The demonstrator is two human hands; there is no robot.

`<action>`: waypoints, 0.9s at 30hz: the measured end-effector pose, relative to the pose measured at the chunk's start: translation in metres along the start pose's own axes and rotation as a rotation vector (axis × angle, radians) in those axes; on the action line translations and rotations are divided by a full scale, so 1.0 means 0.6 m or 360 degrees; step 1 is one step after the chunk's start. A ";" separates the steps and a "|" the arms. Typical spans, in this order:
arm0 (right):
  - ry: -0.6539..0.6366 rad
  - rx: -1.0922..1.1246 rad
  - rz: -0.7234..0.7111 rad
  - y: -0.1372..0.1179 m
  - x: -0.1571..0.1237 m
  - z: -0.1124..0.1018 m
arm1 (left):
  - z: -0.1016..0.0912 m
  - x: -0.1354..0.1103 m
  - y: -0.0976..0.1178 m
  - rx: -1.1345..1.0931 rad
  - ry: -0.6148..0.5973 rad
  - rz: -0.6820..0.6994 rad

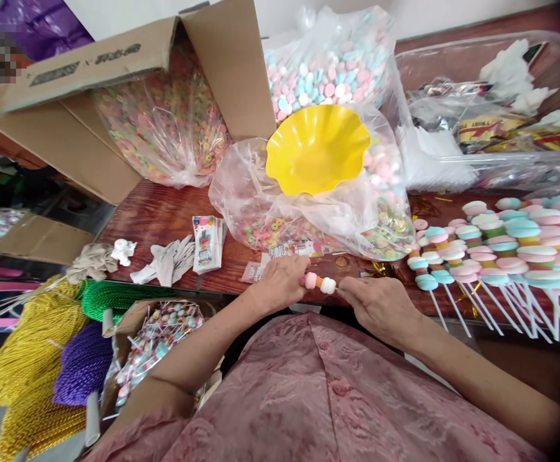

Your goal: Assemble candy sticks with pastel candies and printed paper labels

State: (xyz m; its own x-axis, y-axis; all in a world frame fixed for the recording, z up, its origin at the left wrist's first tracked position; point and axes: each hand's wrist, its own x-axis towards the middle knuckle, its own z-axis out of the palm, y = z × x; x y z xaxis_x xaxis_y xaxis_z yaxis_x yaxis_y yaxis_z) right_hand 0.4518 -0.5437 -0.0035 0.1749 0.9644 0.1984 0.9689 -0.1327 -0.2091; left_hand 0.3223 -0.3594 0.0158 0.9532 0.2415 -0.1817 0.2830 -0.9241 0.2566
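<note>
A candy skewer (327,285) lies level between my hands at the table's front edge, with pink and white marshmallow pieces and an orange piece showing. My left hand (282,282) is closed at its left end, the fingertips hiding what is there. Thumb and fingers of my right hand (381,311) pinch the stick at the other end. Just beyond my hands lies a clear plastic bag (280,228) of ring candies and marshmallows, with a yellow wavy-rimmed bowl (316,151) resting on it. Finished-looking candy skewers (496,250) are piled to the right, white sticks pointing toward me.
A cardboard box (232,64) holds a bag of ring candies (164,122). Behind the bowl stands a bag of pastel candies (328,70). Printed packets (209,244) and gloves (169,262) lie left. A clear bin (506,157) is back right; a box of wrapped skewers (159,340) sits below left.
</note>
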 end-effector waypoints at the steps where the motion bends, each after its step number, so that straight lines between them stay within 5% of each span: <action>1: -0.0009 0.0013 0.0021 0.002 -0.001 0.001 | 0.002 -0.001 -0.001 0.0034 -0.0001 0.0033; 14: 0.0397 0.0608 0.0061 0.003 0.018 0.018 | -0.006 -0.019 -0.045 0.0202 0.0025 -0.0015; 22: 0.0588 -0.0230 -0.0427 0.031 0.030 -0.023 | -0.028 -0.007 -0.040 -0.0676 -0.0323 0.0058; 27: 0.0629 -0.0291 -0.0577 0.010 0.028 -0.044 | -0.018 0.001 -0.034 -0.1057 -0.0253 -0.0074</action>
State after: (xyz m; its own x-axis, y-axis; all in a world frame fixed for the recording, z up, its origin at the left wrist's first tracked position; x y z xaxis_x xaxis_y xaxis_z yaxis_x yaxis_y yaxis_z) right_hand 0.4652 -0.5345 0.0239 -0.1564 0.8012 0.5776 0.9876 0.1197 0.1014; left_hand 0.3181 -0.3373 0.0210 0.9257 0.1832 -0.3308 0.3767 -0.5239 0.7639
